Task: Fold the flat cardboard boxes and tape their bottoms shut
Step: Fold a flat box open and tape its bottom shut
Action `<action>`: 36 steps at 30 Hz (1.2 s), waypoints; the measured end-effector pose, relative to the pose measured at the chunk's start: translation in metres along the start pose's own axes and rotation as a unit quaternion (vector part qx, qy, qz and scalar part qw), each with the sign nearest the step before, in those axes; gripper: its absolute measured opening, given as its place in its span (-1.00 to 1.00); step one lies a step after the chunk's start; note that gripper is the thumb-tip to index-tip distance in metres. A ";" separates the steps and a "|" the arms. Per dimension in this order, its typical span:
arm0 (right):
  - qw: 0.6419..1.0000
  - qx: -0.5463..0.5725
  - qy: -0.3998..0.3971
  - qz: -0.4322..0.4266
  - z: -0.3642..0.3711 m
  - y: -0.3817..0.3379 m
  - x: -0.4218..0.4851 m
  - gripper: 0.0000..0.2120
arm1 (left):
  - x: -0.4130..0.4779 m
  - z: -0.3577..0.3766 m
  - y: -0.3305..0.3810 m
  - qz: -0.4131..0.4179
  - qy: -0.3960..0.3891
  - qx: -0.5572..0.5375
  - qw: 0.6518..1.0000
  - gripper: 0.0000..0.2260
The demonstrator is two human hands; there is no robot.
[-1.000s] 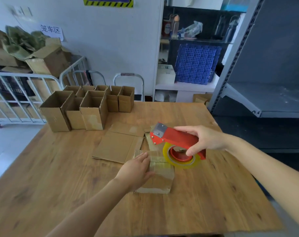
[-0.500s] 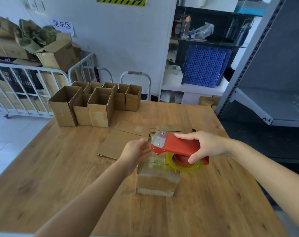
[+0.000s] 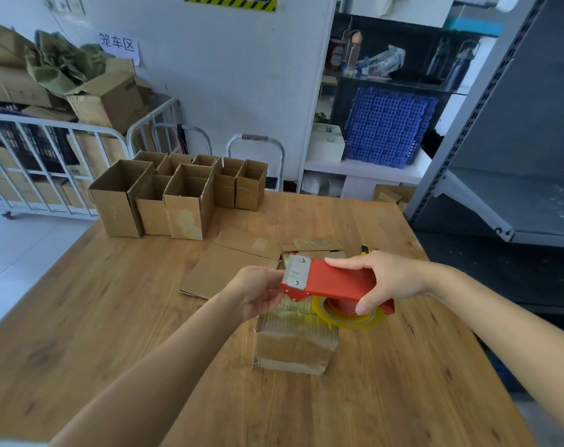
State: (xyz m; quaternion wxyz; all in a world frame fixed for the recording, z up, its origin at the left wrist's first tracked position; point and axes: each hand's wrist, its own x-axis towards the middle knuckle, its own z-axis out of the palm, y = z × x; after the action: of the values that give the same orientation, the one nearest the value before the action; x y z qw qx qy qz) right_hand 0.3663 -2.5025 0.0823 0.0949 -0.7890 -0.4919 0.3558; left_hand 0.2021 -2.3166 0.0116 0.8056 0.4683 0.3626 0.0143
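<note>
We see right hand (image 3: 393,279) gripping red tape dispenser (image 3: 335,280) at frame centre, just above taped box (image 3: 293,343) on worktop (image 3: 113,317). At dispenser's toothed end, left hand (image 3: 258,291), fingers curled; we cannot tell whether they pinch anything. Flat cardboard (image 3: 229,269) behind; open boxes (image 3: 177,195) stand upper left of centre.

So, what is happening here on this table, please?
A person is taping a small cardboard box on the wooden table. The right hand grips a red tape dispenser above it; the left hand reaches its toothed end, perhaps pulling tape. Folded open boxes stand at the far left, flat cardboard lies just beyond.
</note>
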 end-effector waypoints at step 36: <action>1.000 -0.022 0.014 0.005 0.008 -0.004 0.026 -0.23 | 0.003 -0.027 -0.073 0.041 0.159 0.246 0.955 -0.41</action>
State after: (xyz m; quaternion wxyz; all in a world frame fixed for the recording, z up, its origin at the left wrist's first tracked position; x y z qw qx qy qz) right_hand 0.3649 -2.4802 0.0664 0.0823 -0.7982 -0.4945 0.3340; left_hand 0.1652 -2.3360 -0.0542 0.5956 0.6583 0.4591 0.0321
